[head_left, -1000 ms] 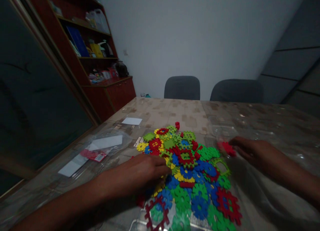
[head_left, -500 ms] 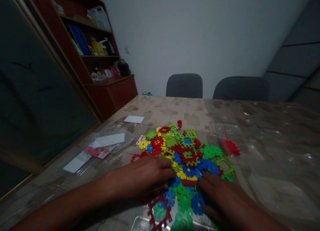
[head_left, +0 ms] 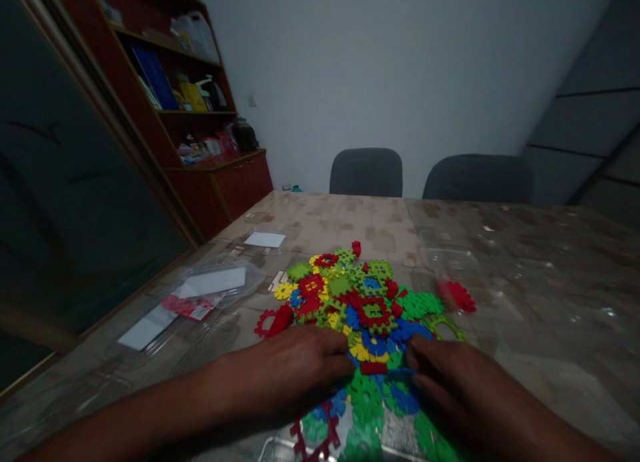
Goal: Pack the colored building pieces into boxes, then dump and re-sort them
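A heap of plastic interlocking building pieces (head_left: pixel 340 287) in red, yellow, green and blue lies on the table before me. My left hand (head_left: pixel 313 363) is at the heap's near left side, fingers bent and close together; what is under the fingertips is hidden. My right hand (head_left: pixel 445 372) is at the near right side, thumb and forefinger pinching a blue building piece (head_left: pixel 401 374) seen nearly edge-on. Between the hands lie a green flower-shaped piece (head_left: pixel 367 397) and a small red piece (head_left: pixel 373 368). A dark red square frame piece (head_left: pixel 316 435) lies closer to me.
A clear plastic tray (head_left: pixel 270 447) lies under the nearest pieces. Plastic packaging with white card (head_left: pixel 213 282) is at left, a white card (head_left: pixel 265 239) beyond it. A red piece (head_left: pixel 461 297) lies at right near clear plastic. Two chairs (head_left: pixel 366 172) stand behind the table (head_left: pixel 325 215).
My right hand has shifted slightly right and its finger and thumb have closed on a blue piece. More of the tray and green pieces show below it. The left hand stays nearly in place.
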Action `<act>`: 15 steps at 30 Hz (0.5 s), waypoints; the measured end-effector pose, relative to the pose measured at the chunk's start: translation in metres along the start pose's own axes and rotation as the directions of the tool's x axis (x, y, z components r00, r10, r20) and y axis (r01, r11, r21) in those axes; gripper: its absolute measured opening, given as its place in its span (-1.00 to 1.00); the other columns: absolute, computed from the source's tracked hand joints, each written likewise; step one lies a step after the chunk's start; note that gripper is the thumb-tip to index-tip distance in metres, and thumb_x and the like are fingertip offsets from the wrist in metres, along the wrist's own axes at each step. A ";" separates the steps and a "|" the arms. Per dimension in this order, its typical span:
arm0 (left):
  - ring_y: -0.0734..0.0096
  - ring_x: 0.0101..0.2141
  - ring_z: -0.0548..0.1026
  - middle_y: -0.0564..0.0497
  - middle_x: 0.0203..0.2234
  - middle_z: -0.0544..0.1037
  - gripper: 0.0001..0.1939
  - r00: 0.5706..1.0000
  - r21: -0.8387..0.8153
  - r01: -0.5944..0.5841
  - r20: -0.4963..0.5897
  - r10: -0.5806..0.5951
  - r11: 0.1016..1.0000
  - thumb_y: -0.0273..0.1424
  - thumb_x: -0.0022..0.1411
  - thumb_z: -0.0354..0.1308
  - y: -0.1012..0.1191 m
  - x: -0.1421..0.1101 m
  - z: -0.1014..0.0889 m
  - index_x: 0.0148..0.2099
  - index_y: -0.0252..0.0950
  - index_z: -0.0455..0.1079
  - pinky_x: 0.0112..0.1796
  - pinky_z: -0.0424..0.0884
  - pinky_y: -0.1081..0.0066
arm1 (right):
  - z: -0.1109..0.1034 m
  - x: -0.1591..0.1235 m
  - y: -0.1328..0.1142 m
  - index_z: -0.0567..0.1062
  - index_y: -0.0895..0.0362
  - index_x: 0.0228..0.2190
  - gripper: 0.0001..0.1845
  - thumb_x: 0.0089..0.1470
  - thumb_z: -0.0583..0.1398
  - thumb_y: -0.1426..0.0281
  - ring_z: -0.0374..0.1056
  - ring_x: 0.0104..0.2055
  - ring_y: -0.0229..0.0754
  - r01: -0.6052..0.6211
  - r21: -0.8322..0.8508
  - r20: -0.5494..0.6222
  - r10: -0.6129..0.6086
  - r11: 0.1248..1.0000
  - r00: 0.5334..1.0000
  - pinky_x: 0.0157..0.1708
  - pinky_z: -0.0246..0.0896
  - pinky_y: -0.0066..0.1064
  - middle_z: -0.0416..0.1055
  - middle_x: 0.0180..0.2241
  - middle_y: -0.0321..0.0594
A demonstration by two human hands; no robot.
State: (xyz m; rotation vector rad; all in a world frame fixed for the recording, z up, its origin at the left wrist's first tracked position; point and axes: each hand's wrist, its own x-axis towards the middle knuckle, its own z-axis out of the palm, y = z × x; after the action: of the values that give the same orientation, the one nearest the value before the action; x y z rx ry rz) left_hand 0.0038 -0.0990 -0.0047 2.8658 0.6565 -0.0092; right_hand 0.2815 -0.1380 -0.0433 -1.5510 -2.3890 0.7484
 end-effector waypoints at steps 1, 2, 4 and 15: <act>0.38 -0.34 0.44 0.01 -0.28 0.48 -0.85 1.000 0.017 -0.008 -0.009 0.008 1.000 -0.57 0.31 0.18 0.000 0.000 0.000 -0.12 -0.24 0.40 -0.37 0.32 0.42 | 0.001 0.000 -0.001 0.35 0.05 -0.36 -0.91 0.22 0.10 0.38 0.26 -0.40 -0.16 0.002 0.003 -0.008 -0.002 1.000 1.000 -0.40 0.04 -0.34 0.41 -0.38 -0.22; 0.38 -0.35 0.44 0.01 -0.29 0.48 -0.85 1.000 0.028 -0.012 -0.016 0.012 1.000 -0.58 0.31 0.17 -0.001 0.001 0.000 -0.13 -0.24 0.41 -0.37 0.32 0.42 | 0.001 0.001 -0.003 0.35 0.05 -0.37 -0.90 0.22 0.09 0.38 0.27 -0.39 -0.16 0.006 0.006 -0.020 -0.006 1.000 1.000 -0.40 0.05 -0.34 0.40 -0.37 -0.22; 0.38 -0.34 0.44 0.01 -0.29 0.49 -0.87 1.000 0.033 -0.012 -0.009 0.013 0.999 -0.58 0.32 0.17 -0.003 0.002 -0.001 -0.16 -0.25 0.41 -0.36 0.32 0.43 | -0.001 0.003 -0.007 0.34 0.05 -0.38 -0.88 0.23 0.06 0.38 0.28 -0.40 -0.15 0.012 0.018 -0.039 -0.011 1.000 0.999 -0.41 0.05 -0.34 0.39 -0.39 -0.21; 0.41 -0.39 0.40 0.02 -0.35 0.47 -0.88 0.999 0.004 0.002 -0.032 -0.002 1.000 -0.55 0.34 0.14 -0.008 0.003 0.004 -0.28 -0.27 0.37 -0.42 0.25 0.42 | -0.002 0.009 -0.008 0.48 0.09 -0.29 -0.82 0.14 0.11 0.53 0.42 -0.32 -0.13 -0.036 0.009 0.093 0.035 0.999 0.995 -0.32 0.20 -0.31 0.52 -0.32 -0.18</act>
State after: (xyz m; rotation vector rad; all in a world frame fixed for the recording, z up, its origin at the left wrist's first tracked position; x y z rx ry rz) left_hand 0.0035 -0.0915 -0.0103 2.8745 0.6656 0.0348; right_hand 0.2723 -0.1321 -0.0382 -1.5924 -2.4239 0.8566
